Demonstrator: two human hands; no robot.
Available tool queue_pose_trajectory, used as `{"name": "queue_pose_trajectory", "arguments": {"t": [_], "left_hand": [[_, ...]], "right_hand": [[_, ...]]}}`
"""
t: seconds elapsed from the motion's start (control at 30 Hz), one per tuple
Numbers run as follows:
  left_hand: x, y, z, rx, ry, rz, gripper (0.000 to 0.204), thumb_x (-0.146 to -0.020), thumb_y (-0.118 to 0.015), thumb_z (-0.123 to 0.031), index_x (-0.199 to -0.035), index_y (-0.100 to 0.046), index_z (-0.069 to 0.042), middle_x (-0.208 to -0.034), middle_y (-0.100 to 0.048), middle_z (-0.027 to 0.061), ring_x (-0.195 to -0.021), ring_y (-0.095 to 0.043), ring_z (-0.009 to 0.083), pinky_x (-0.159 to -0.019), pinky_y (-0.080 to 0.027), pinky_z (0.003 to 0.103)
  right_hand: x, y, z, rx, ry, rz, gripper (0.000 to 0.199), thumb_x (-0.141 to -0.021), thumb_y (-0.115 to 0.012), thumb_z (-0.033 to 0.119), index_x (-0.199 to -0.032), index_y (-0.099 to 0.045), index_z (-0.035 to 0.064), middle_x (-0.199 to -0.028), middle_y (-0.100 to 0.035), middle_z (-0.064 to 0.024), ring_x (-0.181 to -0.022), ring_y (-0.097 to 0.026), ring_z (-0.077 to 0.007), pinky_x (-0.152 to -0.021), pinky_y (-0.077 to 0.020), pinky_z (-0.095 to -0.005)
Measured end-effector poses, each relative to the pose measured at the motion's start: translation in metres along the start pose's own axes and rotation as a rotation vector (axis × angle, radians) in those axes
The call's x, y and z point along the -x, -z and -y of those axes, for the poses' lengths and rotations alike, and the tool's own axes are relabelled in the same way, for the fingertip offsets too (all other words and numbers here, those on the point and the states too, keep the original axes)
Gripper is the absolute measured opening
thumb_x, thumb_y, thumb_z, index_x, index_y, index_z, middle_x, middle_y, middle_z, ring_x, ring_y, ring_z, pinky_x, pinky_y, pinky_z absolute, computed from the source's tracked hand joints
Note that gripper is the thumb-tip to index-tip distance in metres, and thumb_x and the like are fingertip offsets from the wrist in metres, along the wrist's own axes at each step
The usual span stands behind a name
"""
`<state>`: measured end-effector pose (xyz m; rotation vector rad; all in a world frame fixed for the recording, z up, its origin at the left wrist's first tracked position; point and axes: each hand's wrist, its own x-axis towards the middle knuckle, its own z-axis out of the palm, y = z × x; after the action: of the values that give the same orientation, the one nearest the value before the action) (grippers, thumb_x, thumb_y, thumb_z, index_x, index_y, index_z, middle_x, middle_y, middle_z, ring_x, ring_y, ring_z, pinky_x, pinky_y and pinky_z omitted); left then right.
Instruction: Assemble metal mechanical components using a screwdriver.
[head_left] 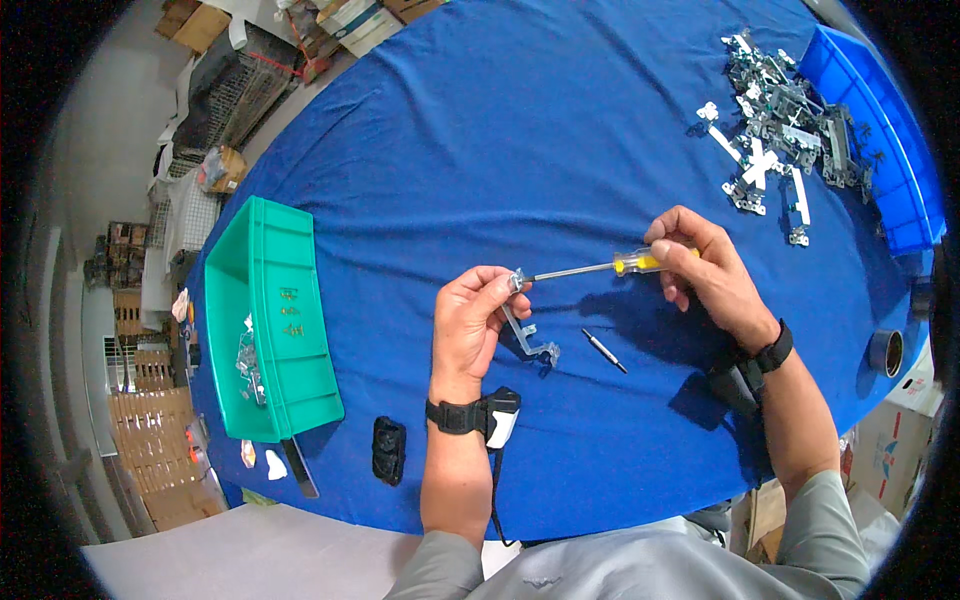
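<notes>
My left hand (pixel 473 320) grips a small bent metal bracket (pixel 527 335) just above the blue table cloth (pixel 520 150). My right hand (pixel 708 270) holds a screwdriver (pixel 600 267) by its yellow handle. Its thin shaft points left and the tip meets the top of the bracket at my left fingertips. A loose screwdriver bit (pixel 604 350) lies on the cloth just right of the bracket. Both wrists wear black straps.
A green bin (pixel 285 330) with a few metal parts stands at the left. A pile of metal brackets (pixel 780 130) lies at the far right beside a blue bin (pixel 880 140). A black object (pixel 388 450) lies near the front edge, and a tape roll (pixel 886 352) at the right edge.
</notes>
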<state>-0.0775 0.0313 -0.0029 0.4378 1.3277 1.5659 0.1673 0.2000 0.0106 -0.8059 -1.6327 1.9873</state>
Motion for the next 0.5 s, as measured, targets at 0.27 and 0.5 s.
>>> {"name": "queue_pose_trajectory", "arguments": {"t": [0.27, 0.5], "left_hand": [[0.001, 0.002, 0.0, 0.019, 0.0, 0.001, 0.013, -0.092, -0.067, -0.008, -0.1, -0.065, 0.002, -0.093, -0.072, 0.0158, -0.071, -0.069, 0.0173, -0.066, -0.059, 0.031], [0.0, -0.001, 0.0, -0.002, 0.007, 0.003, 0.012, -0.092, -0.066, -0.008, -0.099, -0.065, 0.002, -0.092, -0.072, 0.0157, -0.071, -0.069, 0.0177, -0.066, -0.059, 0.032]], "right_hand": [[0.002, 0.006, 0.008, 0.009, -0.127, 0.07, 0.019, -0.098, -0.06, 0.024, -0.102, -0.057, 0.0062, -0.069, -0.056, 0.0025, -0.055, -0.053, -0.0042, -0.044, -0.041, -0.0193], [0.0, -0.008, -0.001, -0.015, 0.027, -0.073, 0.025, -0.1, -0.057, 0.03, -0.101, -0.057, 0.0052, -0.065, -0.055, 0.0016, -0.05, -0.052, -0.0051, -0.041, -0.0395, -0.0197]]}}
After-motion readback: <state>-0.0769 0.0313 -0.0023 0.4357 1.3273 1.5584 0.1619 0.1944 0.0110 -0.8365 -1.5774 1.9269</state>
